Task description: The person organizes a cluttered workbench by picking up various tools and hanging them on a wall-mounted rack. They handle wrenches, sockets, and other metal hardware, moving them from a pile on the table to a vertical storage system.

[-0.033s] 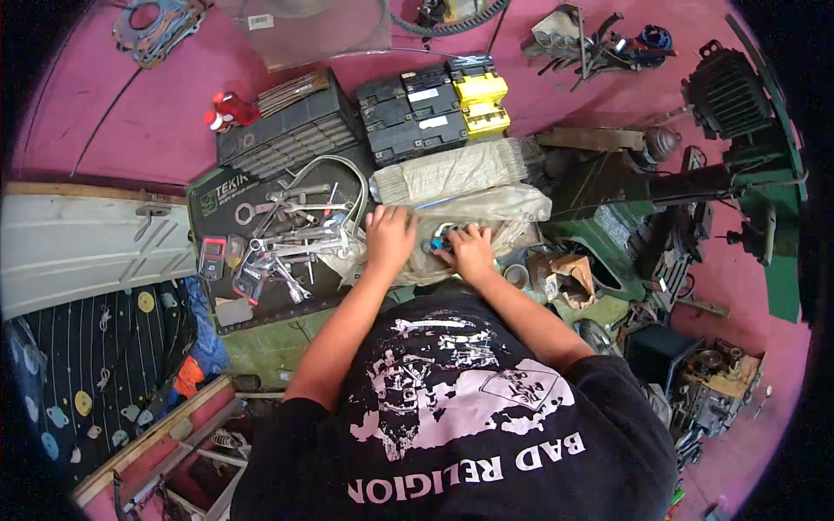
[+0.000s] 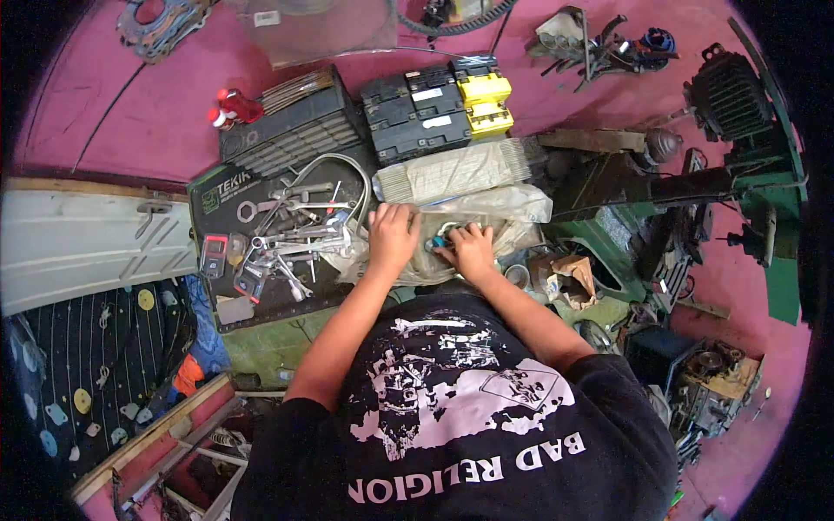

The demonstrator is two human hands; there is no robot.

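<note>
A crumpled clear plastic bag lies spread on the bench in front of me, with pale contents partly showing through. My left hand rests on its left side, fingers laid forward and slightly bent, apparently gripping nothing. At the bag's middle, my right hand has its thumb and fingers closed around a small blue-and-white part. The fingers partly cover that part, and its exact kind is unclear. Left of my left hand, a heap of wrenches covers a dark mat.
Behind the bag lies a bundle of welding rods. Black and yellow batteries and a dark drawer cabinet with a red bottle stand farther back. To the right are a torn brown paper bag and a green machine.
</note>
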